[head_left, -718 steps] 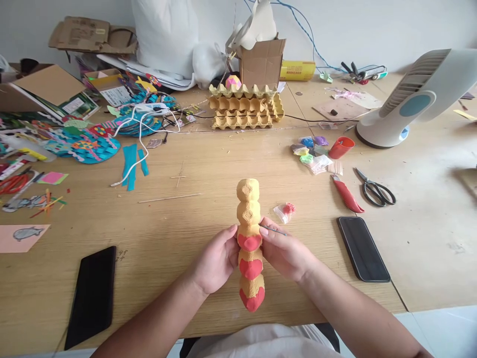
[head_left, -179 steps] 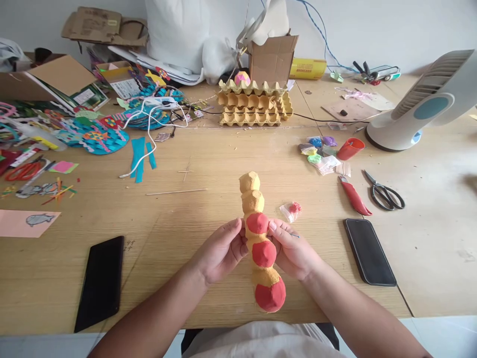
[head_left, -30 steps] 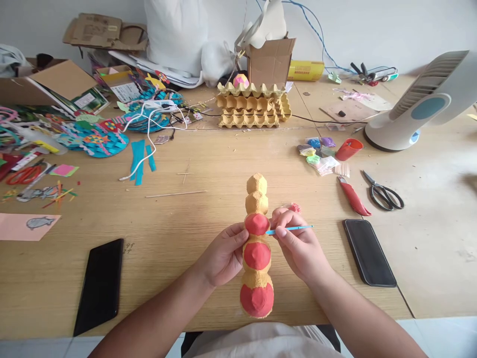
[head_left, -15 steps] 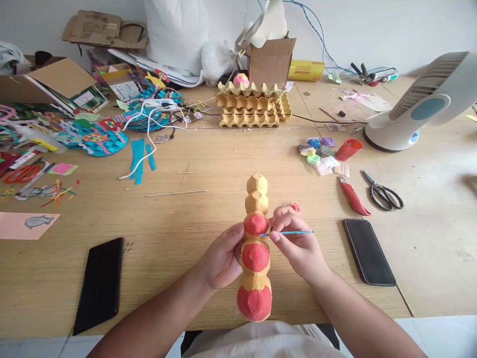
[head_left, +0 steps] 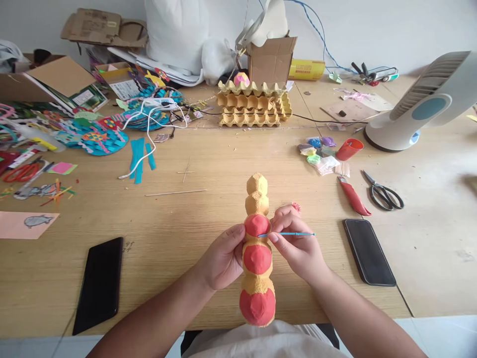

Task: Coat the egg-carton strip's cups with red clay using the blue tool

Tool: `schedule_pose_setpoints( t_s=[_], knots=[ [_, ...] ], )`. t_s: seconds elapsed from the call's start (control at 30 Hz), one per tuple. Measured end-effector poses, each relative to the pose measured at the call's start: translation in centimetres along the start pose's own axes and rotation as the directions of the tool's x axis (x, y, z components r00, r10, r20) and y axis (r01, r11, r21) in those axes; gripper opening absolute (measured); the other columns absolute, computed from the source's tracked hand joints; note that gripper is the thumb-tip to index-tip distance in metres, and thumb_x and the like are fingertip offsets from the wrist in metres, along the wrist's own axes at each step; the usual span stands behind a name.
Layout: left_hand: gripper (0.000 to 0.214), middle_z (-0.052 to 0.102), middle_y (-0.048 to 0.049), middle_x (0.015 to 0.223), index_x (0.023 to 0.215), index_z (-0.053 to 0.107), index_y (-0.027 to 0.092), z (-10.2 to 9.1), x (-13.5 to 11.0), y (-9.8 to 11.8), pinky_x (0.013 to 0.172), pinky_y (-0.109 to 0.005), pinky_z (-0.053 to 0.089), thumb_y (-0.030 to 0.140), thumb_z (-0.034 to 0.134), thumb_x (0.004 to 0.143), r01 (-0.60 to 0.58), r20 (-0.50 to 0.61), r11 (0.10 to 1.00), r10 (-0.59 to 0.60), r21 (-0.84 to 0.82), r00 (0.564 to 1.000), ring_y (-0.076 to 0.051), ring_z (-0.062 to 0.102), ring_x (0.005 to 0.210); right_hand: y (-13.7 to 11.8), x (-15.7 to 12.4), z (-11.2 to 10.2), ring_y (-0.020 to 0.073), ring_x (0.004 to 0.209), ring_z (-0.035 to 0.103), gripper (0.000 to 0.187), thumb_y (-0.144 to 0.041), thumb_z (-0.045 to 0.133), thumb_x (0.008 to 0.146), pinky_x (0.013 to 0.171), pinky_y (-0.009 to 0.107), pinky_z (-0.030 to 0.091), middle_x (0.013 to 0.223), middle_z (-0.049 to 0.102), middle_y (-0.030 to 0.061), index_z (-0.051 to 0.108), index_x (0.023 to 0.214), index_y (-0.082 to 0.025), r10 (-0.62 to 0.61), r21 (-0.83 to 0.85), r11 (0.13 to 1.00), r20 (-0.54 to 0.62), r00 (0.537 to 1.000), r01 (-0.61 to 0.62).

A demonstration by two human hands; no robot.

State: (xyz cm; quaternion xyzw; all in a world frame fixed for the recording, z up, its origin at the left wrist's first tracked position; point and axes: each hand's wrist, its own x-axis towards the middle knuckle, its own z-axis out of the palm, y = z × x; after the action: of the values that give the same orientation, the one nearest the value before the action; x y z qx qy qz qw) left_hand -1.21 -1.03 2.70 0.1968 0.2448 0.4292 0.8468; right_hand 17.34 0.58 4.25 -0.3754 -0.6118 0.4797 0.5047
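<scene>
A yellow strip cut from an egg carton stands lengthwise in front of me, its bumps up. Three of its bumps wear red clay caps; the two far ones are bare. My left hand grips the strip's left side, thumb by the third bump. Between thumb and fingers, my right hand pinches a thin blue modelling tool. The tool's tip touches the lower edge of the red cap farthest from me. Just behind my right fingers shows a lump of red clay.
Right of my hands lie a black phone, scissors, a red utility knife and bagged clay. A white fan stands behind. At left is a black tablet; egg cartons sit at the back.
The near end of the carton strip has swung slightly right and toward me. The blue tool's tip has shifted a little left along the cap's edge.
</scene>
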Motion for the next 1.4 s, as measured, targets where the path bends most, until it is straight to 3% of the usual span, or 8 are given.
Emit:
schedule_pose_setpoints(
  t_s=[0.2, 0.57, 0.87, 1.4],
  knots=[
    [0.033, 0.074, -0.0050, 0.118, 0.116, 0.075, 0.022, 0.17, -0.08, 0.05, 0.097, -0.027, 0.051, 0.044, 0.057, 0.099, -0.024, 0.022, 0.999, 0.023, 0.033, 0.999, -0.019, 0.066, 0.112, 0.04, 0.01, -0.14, 0.0217, 0.089, 0.053, 0.013, -0.025, 0.068, 0.094, 0.078, 0.039, 0.048, 0.090, 0.053, 0.0039, 0.063, 0.083, -0.025, -0.078, -0.060, 0.995, 0.012, 0.997, 0.079],
    [0.033, 0.074, -0.0056, 0.118, 0.115, 0.075, 0.020, 0.11, -0.11, 0.04, 0.094, -0.026, 0.052, 0.043, 0.060, 0.098, -0.007, 0.023, 1.000, 0.007, 0.013, 1.000, -0.018, 0.066, 0.107, 0.30, -0.10, -0.21, 0.0220, 0.091, 0.055, 0.011, -0.026, 0.069, 0.093, 0.077, 0.039, 0.049, 0.091, 0.053, 0.0044, 0.063, 0.084, -0.025, -0.061, -0.041, 0.997, 0.018, 0.998, 0.062],
    [0.029, 0.076, -0.0064, 0.100, 0.103, 0.077, 0.017, 0.10, -0.21, 0.15, 0.077, -0.023, 0.053, 0.043, 0.068, 0.093, -0.020, -0.063, 1.000, 0.021, 0.014, 0.998, -0.015, 0.067, 0.086, -0.09, -0.27, -0.42, 0.0227, 0.095, 0.057, 0.011, -0.029, 0.069, 0.094, 0.086, 0.043, 0.050, 0.100, 0.054, 0.0054, 0.064, 0.085, -0.025, -0.049, -0.043, 0.998, 0.039, 0.998, 0.050],
    [0.030, 0.078, -0.0091, 0.096, 0.103, 0.079, 0.014, 0.29, -0.23, 0.13, 0.075, -0.023, 0.054, 0.039, 0.075, 0.088, -0.039, -0.106, 0.999, 0.043, 0.033, 0.993, -0.016, 0.069, 0.082, -0.34, -0.31, -0.42, 0.0239, 0.102, 0.056, 0.011, -0.019, 0.072, 0.091, 0.096, 0.047, 0.043, 0.103, 0.055, 0.0052, 0.065, 0.087, -0.026, -0.101, -0.170, 0.980, 0.037, 0.994, 0.106]
  ],
)
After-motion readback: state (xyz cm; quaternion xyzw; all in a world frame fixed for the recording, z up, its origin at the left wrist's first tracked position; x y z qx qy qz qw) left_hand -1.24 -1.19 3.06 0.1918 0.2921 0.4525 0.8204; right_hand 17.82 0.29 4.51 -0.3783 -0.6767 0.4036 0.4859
